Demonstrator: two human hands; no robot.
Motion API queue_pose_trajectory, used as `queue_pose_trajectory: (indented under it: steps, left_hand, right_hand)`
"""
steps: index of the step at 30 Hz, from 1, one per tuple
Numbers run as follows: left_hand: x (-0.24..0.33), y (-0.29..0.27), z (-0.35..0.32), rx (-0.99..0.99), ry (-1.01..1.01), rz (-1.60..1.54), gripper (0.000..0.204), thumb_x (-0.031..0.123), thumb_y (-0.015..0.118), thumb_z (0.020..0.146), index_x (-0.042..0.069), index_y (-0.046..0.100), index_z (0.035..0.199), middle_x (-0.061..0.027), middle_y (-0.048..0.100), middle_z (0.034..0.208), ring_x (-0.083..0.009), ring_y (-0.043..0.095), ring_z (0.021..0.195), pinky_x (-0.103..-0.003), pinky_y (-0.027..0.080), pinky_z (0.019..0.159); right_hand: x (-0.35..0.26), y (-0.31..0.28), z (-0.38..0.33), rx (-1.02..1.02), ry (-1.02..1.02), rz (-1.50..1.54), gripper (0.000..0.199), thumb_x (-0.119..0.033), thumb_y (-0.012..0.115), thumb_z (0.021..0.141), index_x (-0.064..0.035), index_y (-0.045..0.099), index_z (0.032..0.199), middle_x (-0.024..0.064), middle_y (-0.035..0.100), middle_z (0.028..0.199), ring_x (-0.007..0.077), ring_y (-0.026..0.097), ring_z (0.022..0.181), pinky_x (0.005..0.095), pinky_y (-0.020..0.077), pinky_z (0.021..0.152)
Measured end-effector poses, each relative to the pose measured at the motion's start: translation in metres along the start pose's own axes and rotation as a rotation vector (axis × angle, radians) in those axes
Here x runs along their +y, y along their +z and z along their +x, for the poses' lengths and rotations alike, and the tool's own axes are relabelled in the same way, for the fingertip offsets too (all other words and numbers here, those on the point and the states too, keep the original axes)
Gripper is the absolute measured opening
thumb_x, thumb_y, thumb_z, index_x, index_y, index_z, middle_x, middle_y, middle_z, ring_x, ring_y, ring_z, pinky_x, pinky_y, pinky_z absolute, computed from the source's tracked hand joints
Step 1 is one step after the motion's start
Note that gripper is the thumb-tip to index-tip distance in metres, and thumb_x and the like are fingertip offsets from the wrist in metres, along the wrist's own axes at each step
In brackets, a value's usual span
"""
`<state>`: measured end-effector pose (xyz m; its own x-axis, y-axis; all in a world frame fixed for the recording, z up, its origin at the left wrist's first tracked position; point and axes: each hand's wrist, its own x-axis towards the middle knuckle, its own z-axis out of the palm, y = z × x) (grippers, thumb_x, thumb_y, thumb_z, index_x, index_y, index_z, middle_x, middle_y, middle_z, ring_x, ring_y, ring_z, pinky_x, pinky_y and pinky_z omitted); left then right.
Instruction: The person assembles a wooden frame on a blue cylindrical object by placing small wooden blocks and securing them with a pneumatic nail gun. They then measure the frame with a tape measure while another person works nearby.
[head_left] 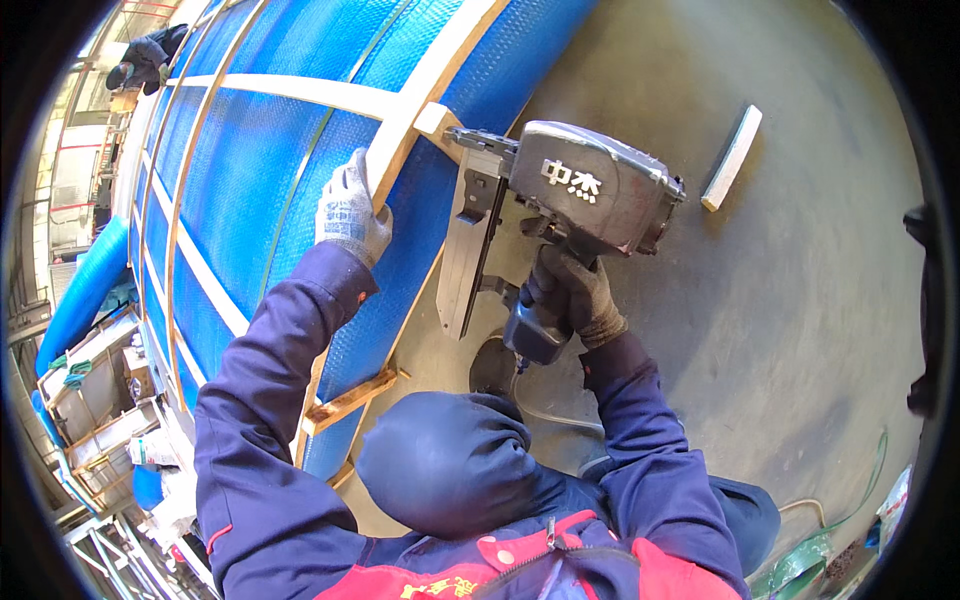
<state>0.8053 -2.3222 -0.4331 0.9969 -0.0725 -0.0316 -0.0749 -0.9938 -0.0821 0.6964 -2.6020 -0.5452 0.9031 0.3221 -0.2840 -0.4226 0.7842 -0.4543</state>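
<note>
My left hand (352,215), in a grey knit glove, grips the lower end of a long pale wooden slat (425,95). This slat runs up along the edge of a large load wrapped in blue bubble wrap (250,150). In my dark-gloved right hand (572,292), closed round its handle, is a black nail gun (600,185). The gun lies sideways, its long metal magazine (462,250) pointing toward me. Its nose meets a short wooden block (437,122) at the slat's outer side. My fingers on the trigger are partly hidden.
Crossing slats (330,92) frame the blue load. A loose wooden piece (733,158) lies on the grey floor to the right. An air hose (550,415) trails from the gun near my leg. Another person (145,60) bends over the load's far left end.
</note>
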Motion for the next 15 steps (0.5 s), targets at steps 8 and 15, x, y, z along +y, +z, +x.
queue_pose_trajectory:
  steps: [8, 15]
  left_hand:
    - [0.003, 0.0, 0.0, -0.025, -0.016, 0.029, 0.087, 0.014, 0.075, 0.082, 0.001, 0.031, 0.156, -0.0238, 0.052, 0.14, -0.0394, 0.053, 0.13, -0.045, 0.044, 0.112]
    - [0.003, -0.002, 0.001, -0.027, -0.012, 0.017, 0.086, 0.014, 0.074, 0.082, 0.001, 0.032, 0.155, -0.0235, 0.052, 0.141, -0.0391, 0.054, 0.13, -0.044, 0.044, 0.112]
  right_hand:
    - [-0.018, -0.012, 0.006, -0.022, -0.077, -0.259, 0.029, -0.022, 0.07, 0.094, -0.0016, 0.064, 0.113, 0.0019, 0.058, 0.075, 0.0125, 0.054, 0.066, 0.03, 0.0469, 0.06]
    - [-0.032, -0.009, 0.004, -0.001, -0.116, -0.395, 0.032, -0.022, 0.071, 0.094, 0.0001, 0.065, 0.116, 0.0018, 0.059, 0.077, 0.0114, 0.056, 0.07, 0.0295, 0.0477, 0.061]
